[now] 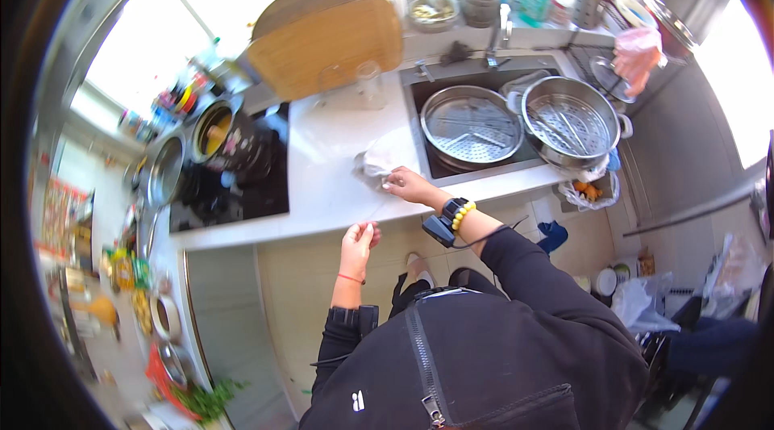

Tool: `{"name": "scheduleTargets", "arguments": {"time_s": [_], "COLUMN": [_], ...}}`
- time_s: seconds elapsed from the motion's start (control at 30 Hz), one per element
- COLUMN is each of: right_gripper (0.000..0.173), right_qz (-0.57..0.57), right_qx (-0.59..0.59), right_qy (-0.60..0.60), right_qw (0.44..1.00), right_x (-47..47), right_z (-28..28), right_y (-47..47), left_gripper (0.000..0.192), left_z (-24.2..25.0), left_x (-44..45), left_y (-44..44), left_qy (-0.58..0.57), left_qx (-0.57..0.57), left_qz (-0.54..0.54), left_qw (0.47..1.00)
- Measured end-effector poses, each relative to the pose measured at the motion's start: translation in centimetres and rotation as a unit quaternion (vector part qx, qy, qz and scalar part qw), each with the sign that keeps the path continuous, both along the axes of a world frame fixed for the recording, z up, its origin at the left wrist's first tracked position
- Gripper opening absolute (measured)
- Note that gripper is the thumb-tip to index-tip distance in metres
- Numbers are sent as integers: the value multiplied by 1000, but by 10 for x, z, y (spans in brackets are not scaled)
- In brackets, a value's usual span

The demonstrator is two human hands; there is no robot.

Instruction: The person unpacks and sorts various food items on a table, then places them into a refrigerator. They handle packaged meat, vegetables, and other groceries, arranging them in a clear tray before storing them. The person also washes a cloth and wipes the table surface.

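My right hand (412,185) is at the front part of the white countertop (320,173), its thumb and fingers on the edge of a crumpled white cloth (382,158). The cloth looks damp and lies bunched on the counter, left of the sink (417,91). In front of the counter's edge, my left hand (358,245) hangs with its fingers curled in against the thumb, and I see nothing in it. Two perforated steel steamer trays stand to the right: one steamer tray (471,124) in the sink, the other steamer tray (568,118) over its right rim.
A black cooktop (260,188) at left bears a dark flowered pot (239,142) and a steel pan (166,167). Wooden boards (329,46) lean behind a clear glass (369,82). Past the faucet (499,37), pink gloves (638,58) hang. A lined bin (595,197) sits below the counter.
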State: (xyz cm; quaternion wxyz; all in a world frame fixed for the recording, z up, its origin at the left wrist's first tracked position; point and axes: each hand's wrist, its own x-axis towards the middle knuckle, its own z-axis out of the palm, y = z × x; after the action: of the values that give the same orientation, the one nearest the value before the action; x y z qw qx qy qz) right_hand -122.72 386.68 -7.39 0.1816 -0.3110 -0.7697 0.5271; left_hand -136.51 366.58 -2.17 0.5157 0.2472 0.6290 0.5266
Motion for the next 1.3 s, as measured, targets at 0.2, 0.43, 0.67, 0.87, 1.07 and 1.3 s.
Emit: {"name": "scheduleTargets", "arguments": {"time_s": [0.2, 0.43, 0.67, 0.87, 1.07, 1.3], "right_gripper": [37, 21, 42, 43, 34, 52], "right_qz": [33, -258, -313, -325, -262, -266], "right_qx": [-303, -152, 109, 200, 219, -390], "right_qy": [251, 164, -88, -164, -153, 210], "right_qw": [919, 940, 939, 910, 927, 856], "right_x": [70, 158, 220, 218, 227, 217], "right_z": [78, 81, -2, -21, -21, -5], "right_y": [27, 114, 306, 389, 375, 343], "left_gripper": [42, 31, 33, 43, 28, 49], "left_z": [-30, -20, -6, -16, -29, -46], "left_x": [14, 77, 145, 181, 210, 228], "left_y": [177, 290, 372, 428, 457, 471], "left_qy": [-363, -480, -265, -221, -273, -140], "left_qx": [-36, -19, 54, 65, 78, 102], "left_qz": [14, -27, -49, -115, -59, -69], "left_qw": [931, 877, 961, 966, 957, 982]}}
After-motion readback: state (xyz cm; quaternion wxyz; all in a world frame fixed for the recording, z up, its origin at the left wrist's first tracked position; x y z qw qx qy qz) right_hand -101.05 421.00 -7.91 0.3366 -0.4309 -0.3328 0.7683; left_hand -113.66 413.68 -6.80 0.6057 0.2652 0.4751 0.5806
